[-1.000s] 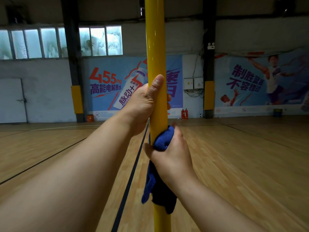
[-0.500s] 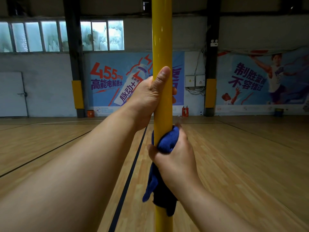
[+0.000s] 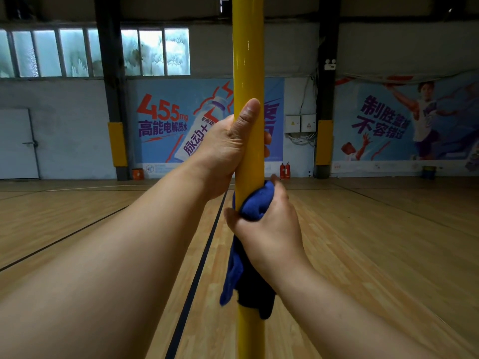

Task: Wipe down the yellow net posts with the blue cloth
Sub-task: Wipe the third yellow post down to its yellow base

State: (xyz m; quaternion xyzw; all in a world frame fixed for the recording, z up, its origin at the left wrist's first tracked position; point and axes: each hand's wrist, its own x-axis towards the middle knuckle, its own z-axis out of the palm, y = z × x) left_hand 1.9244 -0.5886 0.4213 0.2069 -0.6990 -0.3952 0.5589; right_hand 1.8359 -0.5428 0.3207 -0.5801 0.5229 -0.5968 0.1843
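**Cloth creeps up the post toward our steadying hand**

We stand in a sports hall with a wooden floor (image 3: pixel 363 242), and right in front of us the yellow post (image 3: pixel 248 60) runs upright from the bottom of the view out past the top. It is the thing we are cleaning, and it fills the middle of what we see.

Over the last second little has shifted in the hall itself; the post sits a touch further right in our view and looks closer, which we take to be our head moving, not the post. The real change is small: the blue cloth (image 3: pixel 255 206) and the hand around it now sit slightly higher on the post than a second ago, so the bare yellow gap between our two hands has narrowed.

Our left hand (image 3: pixel 228 149) has its grip closed around the bare post, thumb pointing up along the front, fingertips just showing round the far side. It keeps the same hold as before. Just below it, our right hand (image 3: pixel 269 229) has its grip closed on the cloth, pressing it against the post, with a loose tail of cloth hanging down below the wrist.

We judge this to be an upward wiping stroke in progress. The cloth is near the left hand, so that hand probably needs to move up or let go before the stretch above can be wiped.
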